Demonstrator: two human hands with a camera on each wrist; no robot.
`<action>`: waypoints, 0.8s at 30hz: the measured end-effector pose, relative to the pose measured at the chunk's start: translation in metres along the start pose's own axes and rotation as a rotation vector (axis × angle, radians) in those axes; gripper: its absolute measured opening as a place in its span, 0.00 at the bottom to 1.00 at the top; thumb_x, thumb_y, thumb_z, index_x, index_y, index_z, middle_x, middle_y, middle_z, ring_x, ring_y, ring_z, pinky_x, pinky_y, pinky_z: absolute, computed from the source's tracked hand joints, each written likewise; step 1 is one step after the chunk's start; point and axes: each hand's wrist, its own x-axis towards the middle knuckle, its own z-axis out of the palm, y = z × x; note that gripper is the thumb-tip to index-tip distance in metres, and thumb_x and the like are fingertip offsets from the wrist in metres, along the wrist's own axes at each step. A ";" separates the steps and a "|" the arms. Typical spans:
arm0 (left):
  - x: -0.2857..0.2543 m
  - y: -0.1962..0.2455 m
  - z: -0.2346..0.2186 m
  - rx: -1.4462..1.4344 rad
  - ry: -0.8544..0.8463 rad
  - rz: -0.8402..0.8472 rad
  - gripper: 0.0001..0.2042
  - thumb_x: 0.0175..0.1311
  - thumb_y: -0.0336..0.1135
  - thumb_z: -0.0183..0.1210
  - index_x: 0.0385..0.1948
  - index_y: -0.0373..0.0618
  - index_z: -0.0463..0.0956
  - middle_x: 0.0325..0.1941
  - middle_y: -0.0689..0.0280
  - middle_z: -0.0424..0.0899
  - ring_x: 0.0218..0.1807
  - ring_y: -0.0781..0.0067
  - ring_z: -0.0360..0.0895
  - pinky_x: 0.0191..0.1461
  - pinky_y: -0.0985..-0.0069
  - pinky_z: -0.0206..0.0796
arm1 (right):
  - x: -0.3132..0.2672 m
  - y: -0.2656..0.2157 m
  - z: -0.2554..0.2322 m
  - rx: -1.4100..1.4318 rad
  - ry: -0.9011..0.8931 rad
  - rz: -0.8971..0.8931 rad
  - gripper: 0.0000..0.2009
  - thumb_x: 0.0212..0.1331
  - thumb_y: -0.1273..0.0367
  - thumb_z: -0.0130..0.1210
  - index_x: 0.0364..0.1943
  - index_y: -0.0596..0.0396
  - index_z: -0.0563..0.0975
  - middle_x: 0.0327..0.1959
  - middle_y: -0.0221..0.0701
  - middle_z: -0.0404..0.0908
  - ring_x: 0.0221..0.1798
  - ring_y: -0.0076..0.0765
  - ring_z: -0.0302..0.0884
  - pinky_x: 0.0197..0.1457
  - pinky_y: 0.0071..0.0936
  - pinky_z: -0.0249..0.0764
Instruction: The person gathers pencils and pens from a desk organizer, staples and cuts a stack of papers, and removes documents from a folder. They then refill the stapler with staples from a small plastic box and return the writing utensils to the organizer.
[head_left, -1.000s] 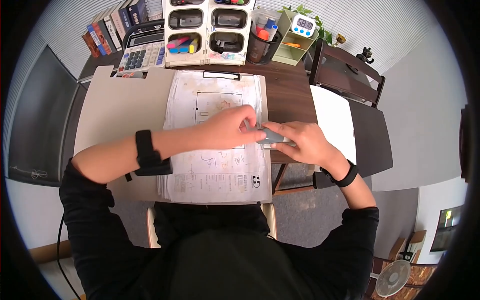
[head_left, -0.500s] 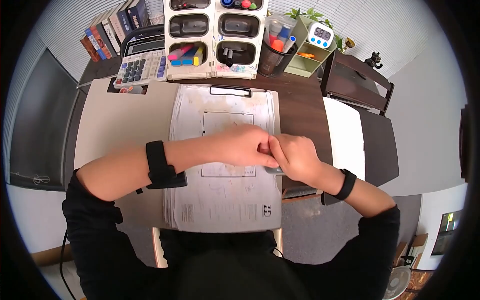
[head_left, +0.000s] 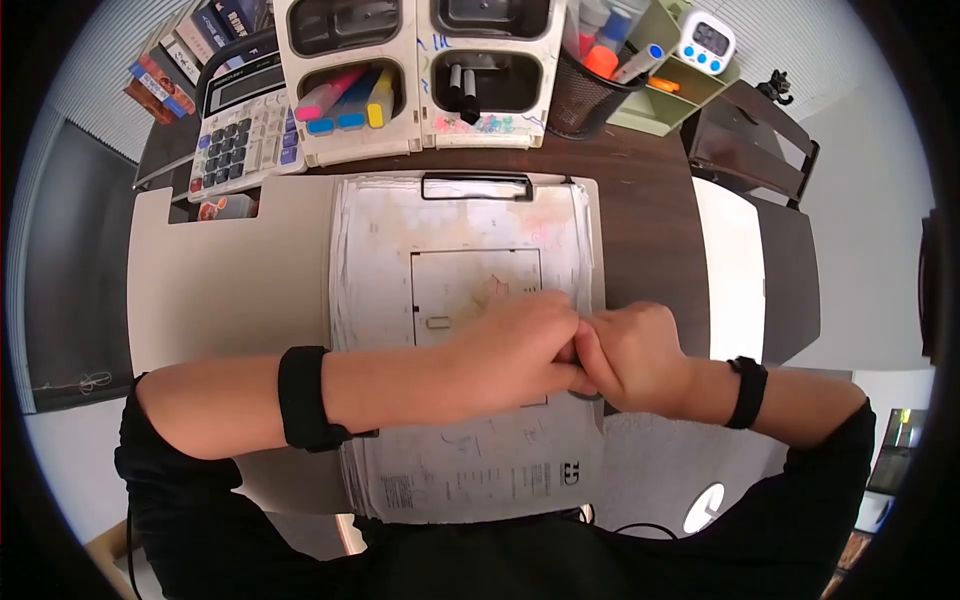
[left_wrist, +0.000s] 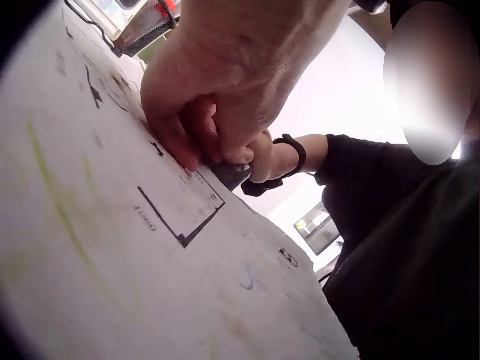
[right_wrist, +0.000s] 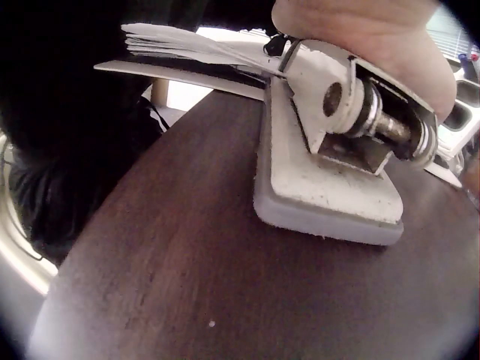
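Note:
A stapler lies mostly hidden under both hands at the right side of a stack of papers (head_left: 480, 450). In the right wrist view the stapler's white rear end (right_wrist: 337, 180) shows, with its base on the dark tabletop and a spring in the hinge. My right hand (head_left: 640, 360) grips it from above, fingers curled over its top. Meeting it from the left, my left hand (head_left: 510, 350) has its thumb and fingers bent around the front of the stapler; the grey nose (left_wrist: 231, 175) peeks out below them over the printed sheet.
A black clip (head_left: 476, 186) holds the papers on a beige board (head_left: 230, 300). Behind stand a calculator (head_left: 245, 145), a white organizer (head_left: 430, 140) with markers, a mesh pen cup (head_left: 585, 95) and a digital timer (head_left: 706, 43). A white sheet (head_left: 730, 270) lies to the right.
The head view has come closer to the desk. My right hand has closed over the top of the stapler, which was plainly visible earlier, and the two hands have come together.

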 end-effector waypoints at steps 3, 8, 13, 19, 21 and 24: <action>-0.004 0.003 0.002 -0.035 0.031 -0.033 0.15 0.49 0.39 0.69 0.23 0.39 0.73 0.28 0.60 0.72 0.32 0.61 0.72 0.37 0.67 0.65 | -0.001 0.000 0.004 -0.005 0.054 -0.039 0.12 0.60 0.64 0.48 0.21 0.51 0.75 0.17 0.31 0.76 0.19 0.42 0.75 0.22 0.37 0.69; 0.002 -0.007 0.003 0.088 0.059 0.020 0.21 0.50 0.49 0.69 0.21 0.38 0.73 0.23 0.59 0.76 0.27 0.66 0.74 0.33 0.69 0.66 | -0.006 -0.002 0.009 0.080 0.207 0.124 0.17 0.64 0.60 0.43 0.22 0.51 0.77 0.19 0.40 0.77 0.24 0.52 0.76 0.27 0.44 0.71; -0.004 0.002 0.002 0.108 0.033 -0.076 0.18 0.57 0.49 0.66 0.28 0.41 0.75 0.26 0.68 0.75 0.29 0.79 0.71 0.33 0.78 0.65 | -0.019 -0.005 -0.003 0.121 0.281 0.199 0.19 0.65 0.57 0.44 0.23 0.54 0.76 0.22 0.38 0.77 0.28 0.50 0.76 0.30 0.41 0.71; -0.005 0.005 0.003 -0.100 0.042 -0.173 0.27 0.60 0.61 0.58 0.34 0.37 0.78 0.29 0.66 0.77 0.31 0.78 0.73 0.33 0.78 0.67 | -0.044 -0.001 -0.008 0.019 0.220 -0.120 0.17 0.63 0.52 0.49 0.40 0.50 0.77 0.36 0.34 0.79 0.40 0.45 0.78 0.38 0.36 0.74; -0.005 0.004 0.005 -0.162 0.069 -0.237 0.21 0.63 0.52 0.57 0.35 0.39 0.78 0.31 0.67 0.77 0.32 0.79 0.72 0.36 0.79 0.68 | -0.050 0.000 -0.008 -0.102 0.189 -0.189 0.18 0.61 0.51 0.52 0.45 0.49 0.76 0.37 0.34 0.79 0.41 0.44 0.78 0.40 0.35 0.75; -0.004 0.001 0.005 -0.220 0.071 -0.255 0.11 0.65 0.40 0.56 0.37 0.41 0.77 0.34 0.67 0.76 0.34 0.80 0.72 0.39 0.79 0.68 | -0.057 -0.001 -0.011 -0.097 0.179 -0.099 0.21 0.58 0.51 0.54 0.48 0.48 0.75 0.38 0.35 0.80 0.42 0.43 0.79 0.41 0.35 0.76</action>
